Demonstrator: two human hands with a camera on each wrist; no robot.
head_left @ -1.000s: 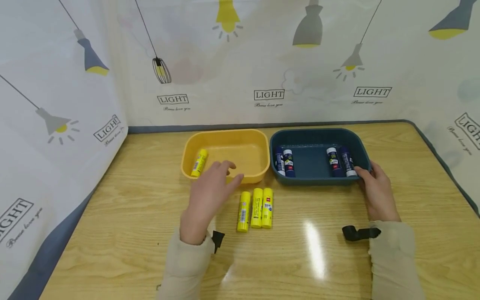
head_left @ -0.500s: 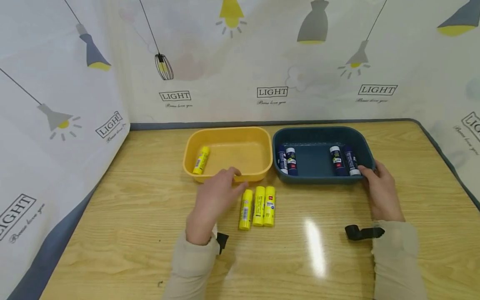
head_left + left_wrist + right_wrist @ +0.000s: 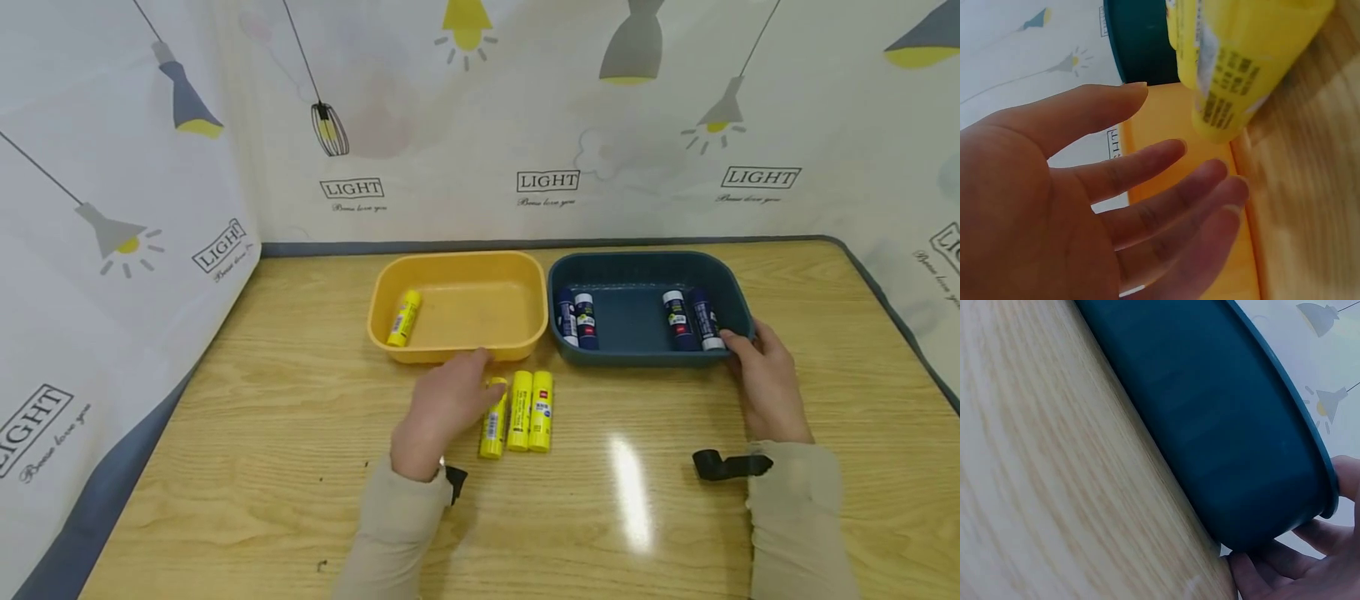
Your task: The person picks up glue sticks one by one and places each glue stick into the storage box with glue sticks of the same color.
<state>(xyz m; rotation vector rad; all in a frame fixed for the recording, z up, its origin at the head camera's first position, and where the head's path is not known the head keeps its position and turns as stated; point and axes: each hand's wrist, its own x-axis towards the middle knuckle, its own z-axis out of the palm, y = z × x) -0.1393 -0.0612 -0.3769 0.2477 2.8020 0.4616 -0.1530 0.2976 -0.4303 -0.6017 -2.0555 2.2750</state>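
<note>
My left hand [image 3: 448, 402] hovers with spread, gently bent fingers beside the leftmost of three yellow glue sticks [image 3: 492, 429] on the table. In the left wrist view, the thumb [image 3: 1094, 106] and fingers [image 3: 1166, 215] are apart, with nothing between them, and that yellow glue stick [image 3: 1235, 75] stands out beyond the fingertips. My right hand [image 3: 772, 387] holds the right front corner of the dark blue bin [image 3: 630, 321], thumb over the rim and fingers against the outer wall. Inside it lie dark blue glue sticks, one pair [image 3: 586, 321] at the left and another [image 3: 678, 321] at the right.
Left of the blue bin, close against it, stands a yellow bin [image 3: 480, 312] with one yellow glue stick [image 3: 404, 318] at its left end. Both bins stand near the back of the wooden table [image 3: 585, 517], before a lamp-patterned sheet [image 3: 450, 167].
My left hand has moved right and toward me, from over the yellow bin's front edge to the leftmost loose glue stick. The right hand keeps its hold on the blue bin.
</note>
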